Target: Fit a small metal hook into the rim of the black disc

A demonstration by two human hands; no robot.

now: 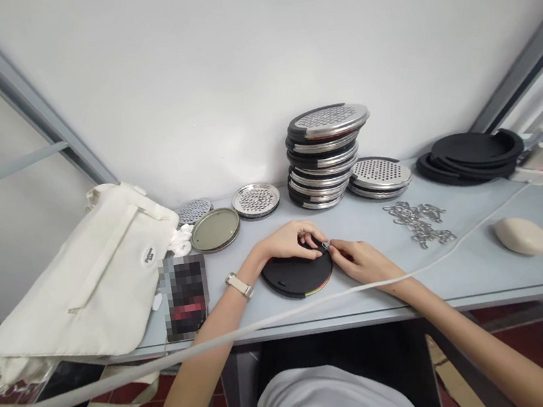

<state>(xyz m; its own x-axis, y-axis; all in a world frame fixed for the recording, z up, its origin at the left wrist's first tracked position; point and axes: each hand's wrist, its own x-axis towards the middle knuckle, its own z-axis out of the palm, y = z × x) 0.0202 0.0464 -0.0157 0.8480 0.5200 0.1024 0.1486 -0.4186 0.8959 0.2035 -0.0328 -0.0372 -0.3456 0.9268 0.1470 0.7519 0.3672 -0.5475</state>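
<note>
A round black disc (292, 278) lies flat near the front edge of the table, with a strip of red and yellow showing along its rim. Over its far right part bends my left hand (293, 239), the thumb and fingers closed at the disc's edge. My right hand (357, 260) comes from the right, with thumb and forefinger pinched on a small metal clip (325, 246) at that same edge. The fingers partly hide the clip, so whether it is fastened to the disc cannot be seen. A light wristwatch (239, 285) is on my left wrist.
Behind my hands rises a tall stack of round graters (324, 162), with a lower stack (379, 175) beside it. Loose metal clips (418, 222), black round holders (472, 158) and a cream oval object (522, 235) lie right. A white bag (84, 277) and olive discs (214, 229) lie left. A cable (278, 324) crosses in front.
</note>
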